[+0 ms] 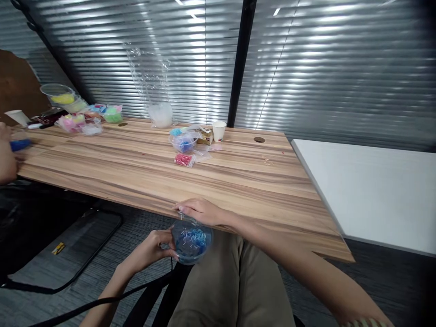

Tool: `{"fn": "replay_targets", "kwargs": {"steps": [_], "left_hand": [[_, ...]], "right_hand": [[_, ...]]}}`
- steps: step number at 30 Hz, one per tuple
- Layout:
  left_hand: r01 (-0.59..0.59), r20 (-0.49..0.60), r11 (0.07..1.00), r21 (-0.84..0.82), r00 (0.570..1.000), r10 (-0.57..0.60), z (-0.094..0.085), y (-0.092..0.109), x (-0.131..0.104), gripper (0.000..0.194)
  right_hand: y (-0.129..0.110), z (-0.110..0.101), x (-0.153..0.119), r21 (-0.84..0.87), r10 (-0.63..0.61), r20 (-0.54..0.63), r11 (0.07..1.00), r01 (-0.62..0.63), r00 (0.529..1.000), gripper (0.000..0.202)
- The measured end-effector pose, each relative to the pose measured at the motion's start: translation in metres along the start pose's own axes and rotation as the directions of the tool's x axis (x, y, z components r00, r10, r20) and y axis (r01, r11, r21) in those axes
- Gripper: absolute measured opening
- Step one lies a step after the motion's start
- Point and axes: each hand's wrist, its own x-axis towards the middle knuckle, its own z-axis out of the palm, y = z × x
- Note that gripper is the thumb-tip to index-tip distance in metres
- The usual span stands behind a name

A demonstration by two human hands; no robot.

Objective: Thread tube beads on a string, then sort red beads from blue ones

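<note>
Left fingers point(166, 236) clamp a clear bowl point(190, 260) of blue bits point(195, 236) — right fingers point(186, 204) at its far side, grip unclear.

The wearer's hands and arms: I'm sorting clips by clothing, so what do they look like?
The left hand and right hand are bare; no gloves or watch show. The left forearm and right forearm are uncovered too. A sliver of greenish-and-pale striped sleeve shows past the right forearm, at the picture's bottom edge; none shows on the left.

Clear bowl point(191, 243) partly hidden by hands point(159, 245)
</note>
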Motion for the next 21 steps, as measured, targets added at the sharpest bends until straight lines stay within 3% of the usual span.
{"fn": "replay_targets", "kwargs": {"steps": [11,17,21], "left_hand": [[0.063,0.000,0.994,0.087,0.998,-0.063,-0.005,-0.002,-0.012,0.026],[0.057,0.011,0.996,0.066,0.998,-0.058,-0.003,0.005,-0.013,0.023],[0.046,0.000,0.998,0.042,0.999,-0.046,-0.004,0.017,-0.014,0.023]], "right_hand": [[-0.024,0.030,-0.009,-0.041,-0.118,0.041,0.992,0.120,0.992,0.039],[-0.026,0.011,-0.015,0.258,0.117,-0.104,0.962,-0.087,0.988,0.048],[-0.014,-0.011,-0.024,0.469,0.310,-0.278,0.870,-0.153,0.909,0.053]]}}
